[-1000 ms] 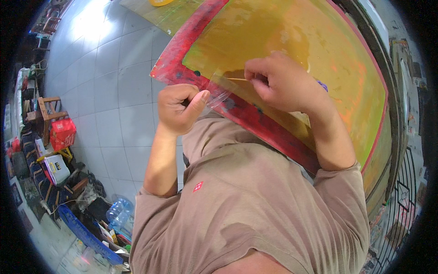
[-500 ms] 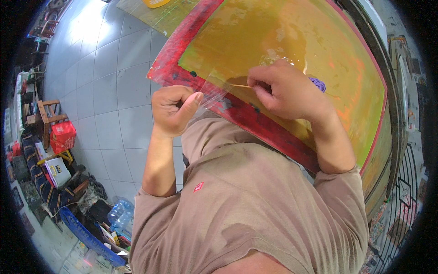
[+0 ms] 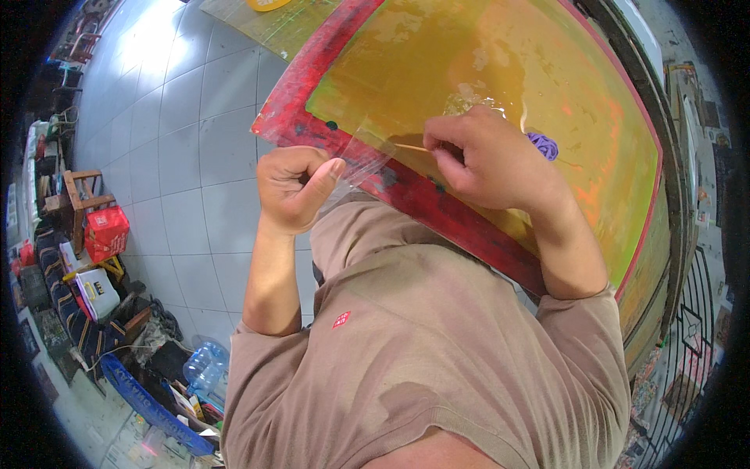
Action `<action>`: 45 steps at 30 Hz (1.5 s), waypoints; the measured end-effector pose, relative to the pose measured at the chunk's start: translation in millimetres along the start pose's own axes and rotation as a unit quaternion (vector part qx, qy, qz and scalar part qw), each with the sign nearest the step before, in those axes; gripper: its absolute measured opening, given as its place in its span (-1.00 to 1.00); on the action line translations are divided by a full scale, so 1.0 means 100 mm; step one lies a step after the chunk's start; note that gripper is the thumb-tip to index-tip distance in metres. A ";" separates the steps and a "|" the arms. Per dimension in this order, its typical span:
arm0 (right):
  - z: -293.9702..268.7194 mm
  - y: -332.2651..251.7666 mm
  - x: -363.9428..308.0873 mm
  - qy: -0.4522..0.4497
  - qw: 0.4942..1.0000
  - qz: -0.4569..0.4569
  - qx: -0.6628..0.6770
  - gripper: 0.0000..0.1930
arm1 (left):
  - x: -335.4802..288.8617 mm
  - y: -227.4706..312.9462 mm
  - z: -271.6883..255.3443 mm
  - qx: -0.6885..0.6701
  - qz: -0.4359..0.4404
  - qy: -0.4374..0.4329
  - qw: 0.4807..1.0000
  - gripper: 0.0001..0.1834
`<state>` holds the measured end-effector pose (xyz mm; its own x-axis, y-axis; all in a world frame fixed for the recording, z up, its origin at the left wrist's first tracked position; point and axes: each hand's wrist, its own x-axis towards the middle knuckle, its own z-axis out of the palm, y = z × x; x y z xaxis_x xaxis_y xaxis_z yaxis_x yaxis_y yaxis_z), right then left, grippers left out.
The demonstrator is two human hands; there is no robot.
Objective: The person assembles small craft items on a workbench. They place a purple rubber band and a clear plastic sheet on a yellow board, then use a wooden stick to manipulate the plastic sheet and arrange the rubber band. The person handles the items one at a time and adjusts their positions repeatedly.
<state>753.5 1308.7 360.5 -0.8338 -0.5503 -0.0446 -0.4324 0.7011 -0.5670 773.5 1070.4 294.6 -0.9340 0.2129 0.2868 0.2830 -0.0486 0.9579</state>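
My left hand [image 3: 295,187] is closed, with thumb and fingers pinching a piece of clear plastic film [image 3: 367,152]. The film stretches rightward over the red edge of a large framed screen [image 3: 469,205]. My right hand [image 3: 496,160], also closed, pinches a thin wooden stick [image 3: 412,147]. The stick's left end meets or overlaps the plastic; which one cannot be told. Both hands are over the near left part of the frame, whose sheet [image 3: 422,70] is yellow-green and looks wet. A purple coiled, rose-like thing [image 3: 543,146] lies on the sheet just right of my right hand.
A yellow round container [image 3: 267,3] stands on a board [image 3: 258,27] at the top. Grey floor tiles [image 3: 168,156] lie to the left. Beyond them are a red box [image 3: 107,233], a wooden stool [image 3: 82,195], a clear plastic bottle [image 3: 207,366] and a blue plastic edge [image 3: 148,402].
Both hands keep almost the same pose and grip. A little more of the purple coiled thing shows beside my right hand.
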 end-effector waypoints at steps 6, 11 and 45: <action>0.08 -0.04 0.02 0.063 0.997 -0.030 -0.031 -0.96 | 0.00 -0.01 0.03 -0.016 0.003 0.011 1.000 -0.65; 0.09 -0.09 0.09 0.038 0.999 -0.024 -0.003 -0.96 | -0.01 -0.03 0.00 -0.002 0.010 0.013 1.000 -0.64; 0.07 0.23 -0.72 0.155 0.970 0.150 -0.115 -0.65 | -0.28 -0.07 0.04 -0.066 -0.315 -0.025 0.946 -0.52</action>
<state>806.4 1361.3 344.8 -0.9815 -0.1689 0.0907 -0.1906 0.9102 -0.3676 798.3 1068.2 280.0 -0.8960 0.2855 -0.3400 -0.3594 -0.0167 0.9330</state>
